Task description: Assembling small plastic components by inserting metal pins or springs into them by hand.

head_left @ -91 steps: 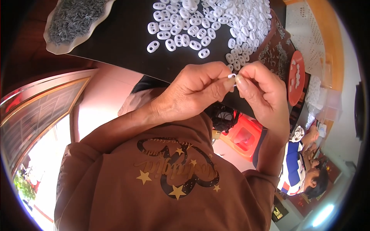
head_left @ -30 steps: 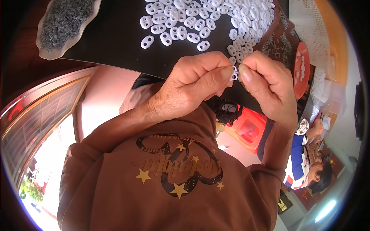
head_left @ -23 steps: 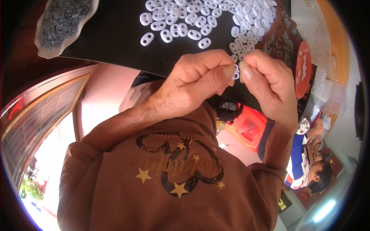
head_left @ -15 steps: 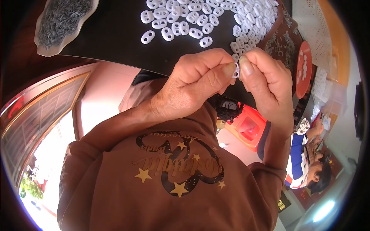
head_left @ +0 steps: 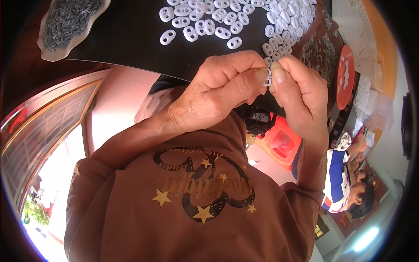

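Note:
A small white cord lock (head_left: 268,81) with round holes sits between my two hands, just past the table's near edge. My left hand (head_left: 224,87) pinches it between thumb and bent fingers. From the other side my right hand (head_left: 301,89) presses in, its thumb and forefinger closed at the piece's edge. What lies under the fingertips is hidden. Several loose white cord-lock pieces (head_left: 190,33) with two holes each are spread on the black tabletop (head_left: 126,48) beyond my hands. A denser heap of white pieces (head_left: 288,22) lies to the right.
A pale wavy-edged tray (head_left: 55,55) of small grey springs stands at the far left. Springs also lie on a brown surface (head_left: 321,54) at the right, near a red plate (head_left: 345,91) with white pieces. A red stool (head_left: 279,142) stands below; another person (head_left: 345,183) sits at the right.
Both hands have shifted very slightly while keeping the same pinch on the cord lock. The loose pieces on the table stay in the same arrangement.

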A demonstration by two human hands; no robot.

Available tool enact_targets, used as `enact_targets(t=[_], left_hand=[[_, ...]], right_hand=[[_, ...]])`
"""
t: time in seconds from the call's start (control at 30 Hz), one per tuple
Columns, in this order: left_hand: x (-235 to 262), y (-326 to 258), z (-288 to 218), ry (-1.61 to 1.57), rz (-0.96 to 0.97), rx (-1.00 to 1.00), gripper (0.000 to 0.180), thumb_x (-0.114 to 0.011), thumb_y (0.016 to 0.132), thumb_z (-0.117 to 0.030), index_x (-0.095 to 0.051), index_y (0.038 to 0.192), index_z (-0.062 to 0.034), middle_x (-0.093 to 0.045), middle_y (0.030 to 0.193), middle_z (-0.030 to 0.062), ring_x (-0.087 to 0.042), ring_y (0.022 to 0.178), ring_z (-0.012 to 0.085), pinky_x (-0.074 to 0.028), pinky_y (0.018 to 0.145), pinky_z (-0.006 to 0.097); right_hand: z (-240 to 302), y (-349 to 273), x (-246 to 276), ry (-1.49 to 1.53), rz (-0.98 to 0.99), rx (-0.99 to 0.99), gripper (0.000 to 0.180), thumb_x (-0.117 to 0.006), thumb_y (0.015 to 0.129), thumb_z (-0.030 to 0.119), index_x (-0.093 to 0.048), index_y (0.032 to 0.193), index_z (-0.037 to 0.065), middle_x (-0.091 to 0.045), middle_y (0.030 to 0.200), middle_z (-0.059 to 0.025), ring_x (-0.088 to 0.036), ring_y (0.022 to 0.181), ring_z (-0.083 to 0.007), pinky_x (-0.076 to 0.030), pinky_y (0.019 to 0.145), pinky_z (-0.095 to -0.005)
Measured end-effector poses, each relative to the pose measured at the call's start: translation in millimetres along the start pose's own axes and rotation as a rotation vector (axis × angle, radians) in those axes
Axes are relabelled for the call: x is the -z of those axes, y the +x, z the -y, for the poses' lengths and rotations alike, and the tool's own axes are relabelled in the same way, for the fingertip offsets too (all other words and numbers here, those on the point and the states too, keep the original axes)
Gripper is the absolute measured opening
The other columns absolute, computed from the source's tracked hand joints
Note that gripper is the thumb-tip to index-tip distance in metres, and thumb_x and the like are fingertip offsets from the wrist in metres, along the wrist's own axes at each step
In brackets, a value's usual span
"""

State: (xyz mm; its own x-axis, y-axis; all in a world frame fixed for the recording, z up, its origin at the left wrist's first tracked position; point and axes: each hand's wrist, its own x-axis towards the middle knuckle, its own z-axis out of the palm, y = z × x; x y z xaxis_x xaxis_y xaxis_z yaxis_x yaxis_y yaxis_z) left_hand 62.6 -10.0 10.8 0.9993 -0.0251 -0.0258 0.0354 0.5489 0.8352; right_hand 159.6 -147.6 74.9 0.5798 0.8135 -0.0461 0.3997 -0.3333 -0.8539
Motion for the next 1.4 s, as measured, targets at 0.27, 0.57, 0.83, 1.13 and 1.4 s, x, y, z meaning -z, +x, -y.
enact_targets(t=[0.27, 0.57, 0.83, 1.13, 1.4], left_hand=[[-3, -1, 0, -0.004, -0.037, 0.02, 0.023, -0.045, 0.097, -0.021, -0.057, 0.09, -0.0026, -0.052, 0.07, 0.0006, -0.04, 0.059, 0.0048, -0.034, 0.054, 0.02], [-3, 1, 0, -0.029, -0.058, 0.033, 0.022, -0.047, 0.096, -0.021, -0.058, 0.09, -0.0032, -0.052, 0.069, 0.0002, -0.04, 0.058, 0.0044, -0.033, 0.054, 0.018], [-5, 2, 0, -0.032, -0.087, 0.045, 0.022, -0.047, 0.096, -0.021, -0.058, 0.09, -0.0032, -0.052, 0.07, 0.0006, -0.04, 0.058, 0.0048, -0.033, 0.054, 0.019], [-4, 4, 1, 0.047, -0.057, -0.006, 0.021, -0.046, 0.096, -0.019, -0.056, 0.09, -0.0024, -0.053, 0.073, 0.0011, -0.041, 0.06, 0.0056, -0.034, 0.054, 0.019], [-4, 4, 1, 0.027, -0.038, -0.005, 0.02, -0.044, 0.097, -0.017, -0.056, 0.09, -0.002, -0.053, 0.074, 0.0013, -0.041, 0.061, 0.0055, -0.034, 0.054, 0.02]], right_hand=[[1, -1, 9, 0.032, 0.018, -0.091, 0.019, -0.054, 0.093, 0.01, -0.048, 0.079, -0.002, -0.04, 0.057, -0.0029, -0.035, 0.051, -0.0085, -0.032, 0.046, -0.0269], [1, -6, 12, 0.15, -0.008, -0.118, 0.009, -0.056, 0.092, 0.007, -0.055, 0.091, -0.001, -0.049, 0.069, -0.0001, -0.042, 0.06, -0.004, -0.035, 0.054, -0.0187], [-8, -4, 4, -0.074, -0.066, 0.079, 0.007, -0.057, 0.09, 0.004, -0.052, 0.092, 0.0, -0.05, 0.068, -0.0057, -0.046, 0.058, -0.0117, -0.038, 0.053, -0.024], [-8, 1, 0, -0.316, -0.075, 0.218, 0.006, -0.053, 0.09, 0.003, -0.05, 0.088, -0.001, -0.047, 0.065, -0.0129, -0.049, 0.053, -0.0289, -0.039, 0.05, -0.0355], [-6, 4, 2, -0.327, -0.021, 0.191, 0.011, -0.052, 0.091, 0.005, -0.047, 0.084, -0.002, -0.048, 0.063, -0.0144, -0.049, 0.053, -0.0318, -0.038, 0.05, -0.037]])
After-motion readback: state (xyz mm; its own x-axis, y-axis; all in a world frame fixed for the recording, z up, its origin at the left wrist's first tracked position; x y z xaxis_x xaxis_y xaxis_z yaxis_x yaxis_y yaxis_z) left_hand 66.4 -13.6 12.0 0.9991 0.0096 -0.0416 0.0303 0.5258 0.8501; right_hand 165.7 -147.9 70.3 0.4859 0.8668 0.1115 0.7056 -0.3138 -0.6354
